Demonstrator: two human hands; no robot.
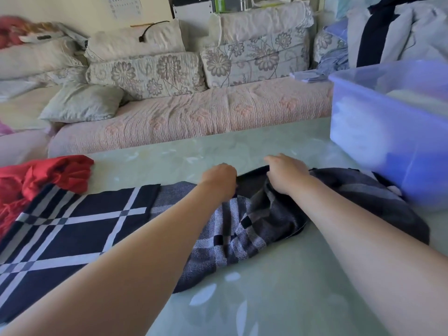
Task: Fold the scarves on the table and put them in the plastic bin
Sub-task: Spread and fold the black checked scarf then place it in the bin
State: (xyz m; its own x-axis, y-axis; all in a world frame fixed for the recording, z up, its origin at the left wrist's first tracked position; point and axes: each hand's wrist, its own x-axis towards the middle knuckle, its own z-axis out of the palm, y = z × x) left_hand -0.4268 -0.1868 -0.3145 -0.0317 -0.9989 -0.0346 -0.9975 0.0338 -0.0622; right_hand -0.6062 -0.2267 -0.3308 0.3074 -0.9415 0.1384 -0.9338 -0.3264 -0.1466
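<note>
At the far left a red scarf (pixel 43 175) lies crumpled on the green glass table (pixel 266 299), its near edge meeting the navy plaid scarf (pixel 84 214). That scarf runs across the table in front of us, from the left edge to close beside the bin. Its left stretch lies flat. The middle and right are bunched and turned over, showing a paler woven side.

Our left hand (pixel 219 177) has its fingers curled round the scarf's far edge. Our right hand (pixel 286 177), near it, grips the dark bunched fold in the same way.

We judge that we are straightening this scarf before the first fold. To do it well, we should draw our hands apart along that far edge until the bunching pulls out. We then keep the edge taut and lay the cloth flat with its long edges matched. The heaped right end needs smoothing first, and the red scarf must not be dragged along.

At the right stands the translucent blue plastic bin (pixel 388 122), with something pale inside that is too blurred to name. Both scarves lie outside it.
</note>
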